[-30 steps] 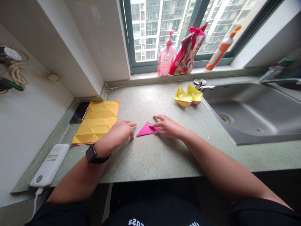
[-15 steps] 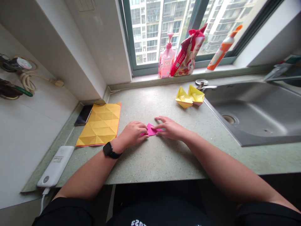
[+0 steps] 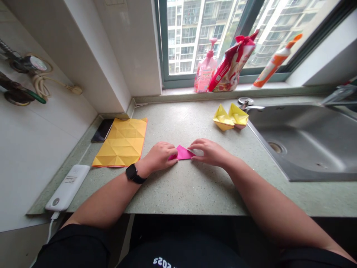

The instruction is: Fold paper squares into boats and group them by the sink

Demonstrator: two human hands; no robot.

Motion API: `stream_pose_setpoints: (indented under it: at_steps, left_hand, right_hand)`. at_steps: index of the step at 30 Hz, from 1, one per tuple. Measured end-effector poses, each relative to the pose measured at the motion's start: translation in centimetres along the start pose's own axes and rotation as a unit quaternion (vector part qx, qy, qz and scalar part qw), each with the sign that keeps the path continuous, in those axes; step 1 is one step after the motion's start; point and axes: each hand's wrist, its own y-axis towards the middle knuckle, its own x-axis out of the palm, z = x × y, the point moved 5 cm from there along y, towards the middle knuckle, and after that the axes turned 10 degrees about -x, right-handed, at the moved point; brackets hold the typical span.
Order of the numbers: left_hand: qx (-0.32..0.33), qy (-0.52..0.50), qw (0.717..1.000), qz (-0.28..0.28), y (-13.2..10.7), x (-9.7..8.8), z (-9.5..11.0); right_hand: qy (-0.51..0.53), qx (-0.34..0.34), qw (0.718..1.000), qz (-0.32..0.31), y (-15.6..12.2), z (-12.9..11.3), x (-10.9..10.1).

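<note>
A small folded pink paper (image 3: 183, 153) lies flat on the counter between my two hands, its peak pointing away from me. My left hand (image 3: 161, 154), with a black watch at the wrist, is closed over the paper's left end and hides it. At the right end, the index finger and thumb of my right hand (image 3: 210, 152) rest on either edge of the narrow tip, with a gap showing between them. Two yellow folded paper boats (image 3: 231, 117) sit together farther back on the right. To the left lies a stack of creased yellow-orange paper sheets (image 3: 121, 143).
A dark phone (image 3: 102, 130) is partly under the sheets, and a white power bank (image 3: 67, 187) with a cable lies at the front left. On the right is a steel sink (image 3: 309, 139). A pink pump bottle (image 3: 205, 74), a red bag and an orange-white bottle stand on the windowsill.
My right hand has slid right, off the middle of the pink paper to its right tip, uncovering more of it. My left hand stays on the left end. The view has shifted slightly.
</note>
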Motion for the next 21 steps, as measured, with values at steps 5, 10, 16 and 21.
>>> stream_pose_setpoints:
  at_steps: [5,10,16,21]
  left_hand:
    - [-0.006,-0.007,1.0,0.022,0.0,0.0,0.0]
    - [-0.022,0.0,0.999,0.042,-0.1,-0.1,-0.1]
    - [-0.04,-0.035,0.996,0.076,-0.2,-0.7,-0.3]
    - [-0.072,-0.031,0.992,0.094,-0.3,-1.1,-0.5]
  right_hand:
    - [-0.01,-0.004,1.0,-0.001,0.1,-0.1,0.5]
    - [-0.007,-0.007,1.0,0.008,0.3,-0.2,0.6]
    - [0.035,-0.017,0.997,0.061,0.7,-0.7,0.6]
    - [0.054,-0.027,0.99,0.124,0.9,-1.8,0.1]
